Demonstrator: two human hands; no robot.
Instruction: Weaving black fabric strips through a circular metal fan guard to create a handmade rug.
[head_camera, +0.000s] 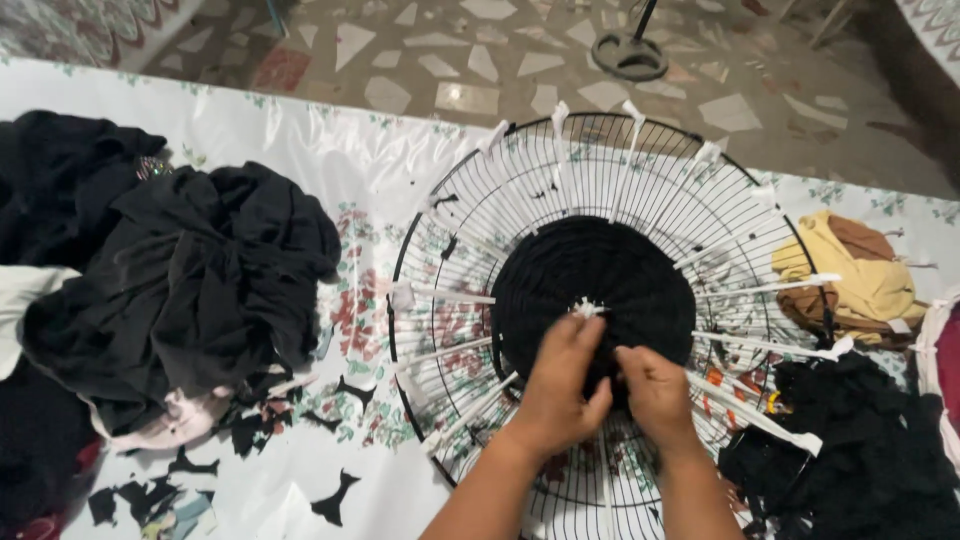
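Item, centre frame: round black wire fan guard (600, 200) on desk, white fabric strips (745, 345) radiating from a black woven fabric disc (590, 280). Left hand (560, 390) and right hand (655, 395): fingers pinching disc's lower edge. Advice: keep weave tight, evenly tensioned. Left frame: black cloth heap (190, 280).

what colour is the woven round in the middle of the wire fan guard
Black: the woven fabric disc on the round wire fan guard, seen in the head view.

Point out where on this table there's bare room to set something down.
Bare cloth shows along the far edge between the black clothes pile and the fan guard, and near the front, dotted with scraps. Right of the guard it is crowded with fabric.
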